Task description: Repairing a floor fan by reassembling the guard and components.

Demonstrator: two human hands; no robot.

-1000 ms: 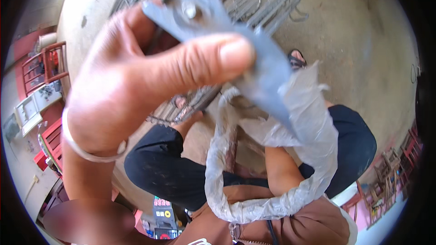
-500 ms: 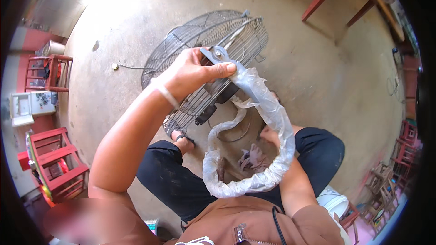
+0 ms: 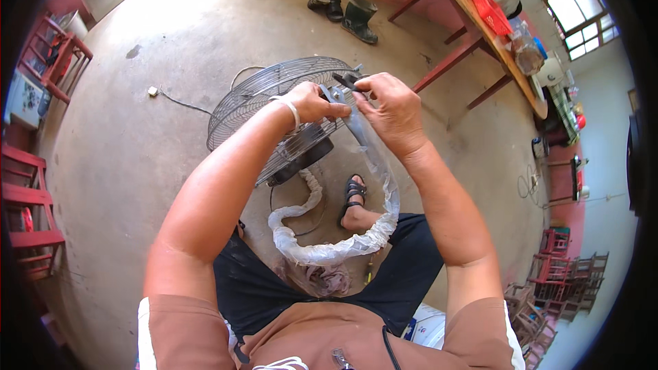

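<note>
My left hand (image 3: 310, 104) is closed on the flat grey bracket end of a bent tube (image 3: 327, 253) wrapped in crinkled clear plastic. The tube loops down over my lap, and its other end lies below the fan. Between the fingers of my right hand (image 3: 394, 109) is a small black part (image 3: 348, 81), held right beside the bracket; its exact kind is unclear. Beyond both hands a wire-caged fan (image 3: 271, 92) rests on the floor, its dark motor housing (image 3: 305, 157) facing me. My left hand hides part of the cage.
A power plug (image 3: 153, 91) on a cord lies left of the fan. A crumpled cloth (image 3: 325, 279) sits between my legs. Boots (image 3: 359, 19) stand at the far side. A wooden table (image 3: 480, 20) is far right, red chairs (image 3: 31, 199) at left.
My right hand has come up to the bracket with the black part. The view has shifted, bringing the boots and more of the table into sight. My left hand keeps its hold.
</note>
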